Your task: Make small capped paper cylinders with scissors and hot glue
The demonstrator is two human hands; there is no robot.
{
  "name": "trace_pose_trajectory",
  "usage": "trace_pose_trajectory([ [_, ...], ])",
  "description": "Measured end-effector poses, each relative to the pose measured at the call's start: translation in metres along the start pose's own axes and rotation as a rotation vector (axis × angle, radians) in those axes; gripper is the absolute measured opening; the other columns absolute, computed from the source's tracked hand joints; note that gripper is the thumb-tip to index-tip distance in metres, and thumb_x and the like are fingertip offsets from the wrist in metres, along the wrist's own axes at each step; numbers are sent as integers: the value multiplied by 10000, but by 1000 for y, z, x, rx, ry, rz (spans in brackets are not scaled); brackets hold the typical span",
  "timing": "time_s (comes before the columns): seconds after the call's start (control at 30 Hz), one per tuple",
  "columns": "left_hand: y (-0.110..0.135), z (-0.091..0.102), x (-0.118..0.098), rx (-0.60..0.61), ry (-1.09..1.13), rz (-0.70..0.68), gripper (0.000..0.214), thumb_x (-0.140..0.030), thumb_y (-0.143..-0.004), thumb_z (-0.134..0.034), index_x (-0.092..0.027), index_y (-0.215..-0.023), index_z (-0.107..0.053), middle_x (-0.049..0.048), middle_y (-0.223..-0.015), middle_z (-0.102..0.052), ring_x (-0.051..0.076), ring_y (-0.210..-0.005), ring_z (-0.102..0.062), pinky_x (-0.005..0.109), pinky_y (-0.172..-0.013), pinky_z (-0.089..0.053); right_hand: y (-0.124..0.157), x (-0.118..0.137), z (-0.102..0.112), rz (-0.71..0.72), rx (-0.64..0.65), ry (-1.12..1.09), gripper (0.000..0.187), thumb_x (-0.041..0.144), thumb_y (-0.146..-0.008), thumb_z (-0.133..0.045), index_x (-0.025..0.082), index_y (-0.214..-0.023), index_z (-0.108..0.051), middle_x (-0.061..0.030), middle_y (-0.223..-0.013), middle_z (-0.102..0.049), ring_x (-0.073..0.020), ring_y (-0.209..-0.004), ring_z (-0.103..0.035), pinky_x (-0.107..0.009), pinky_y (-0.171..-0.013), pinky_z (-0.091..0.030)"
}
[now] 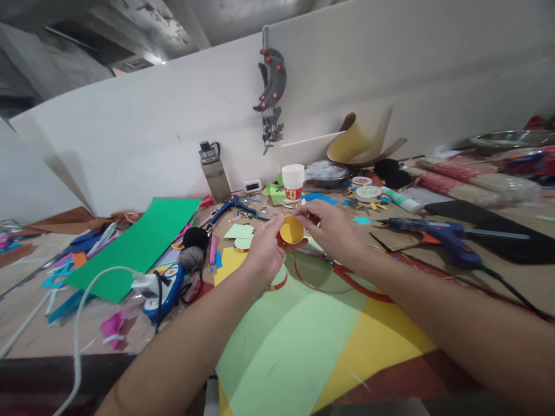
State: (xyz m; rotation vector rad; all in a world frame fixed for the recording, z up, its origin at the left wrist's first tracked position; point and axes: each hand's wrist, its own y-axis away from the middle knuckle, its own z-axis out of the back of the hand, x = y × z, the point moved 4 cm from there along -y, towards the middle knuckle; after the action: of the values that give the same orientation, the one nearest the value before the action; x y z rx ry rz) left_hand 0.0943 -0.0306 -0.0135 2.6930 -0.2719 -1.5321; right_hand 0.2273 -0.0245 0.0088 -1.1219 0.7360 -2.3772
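Above the green paper, my left hand [266, 248] is closed around a small round object with a yellow face [292, 230] and some red at its edge; it may be a paper cup. My right hand [332, 228] is beside its right rim, thumb and fingertips pinched together. Whether they grip the rim or some small bit is not visible. Under the right wrist lie scissors with red-orange handles [364, 287], partly covered. A light green sheet [290, 341] overlaps a yellow sheet [385, 329] below both hands.
White paper cups [293, 180] are stacked behind my hands. A blue glue gun [451, 234] with a cord lies right, another glue gun [232, 208] back left. A bottle [214, 173] stands by the wall. Green sheet [141, 242], yarn balls [195, 238] and a power strip [165, 292] lie left.
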Motion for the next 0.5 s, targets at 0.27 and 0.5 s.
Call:
trace_pose_trajectory([
  [0.27,-2,3,1,50,-11,-74,136,-272,-825,-668,-138,-811,-656,47,-845,-644,150,-772,-595,415,-790,-581,2,4,2,-7,-17,3,154,199,-863,-546,182,-893,-697,-59,-853,-682,-177,-728,-579,-306,-660,-430],
  [0.5,-3,2,0,78,-46,-110,158,-297,-819,-675,-140,-813,-660,49,-877,-647,152,-792,-591,404,-772,-588,1,1,1,27,-43,-41,136,187,-854,-550,187,-853,-686,-51,-824,-671,-173,-727,-572,-300,-655,-437],
])
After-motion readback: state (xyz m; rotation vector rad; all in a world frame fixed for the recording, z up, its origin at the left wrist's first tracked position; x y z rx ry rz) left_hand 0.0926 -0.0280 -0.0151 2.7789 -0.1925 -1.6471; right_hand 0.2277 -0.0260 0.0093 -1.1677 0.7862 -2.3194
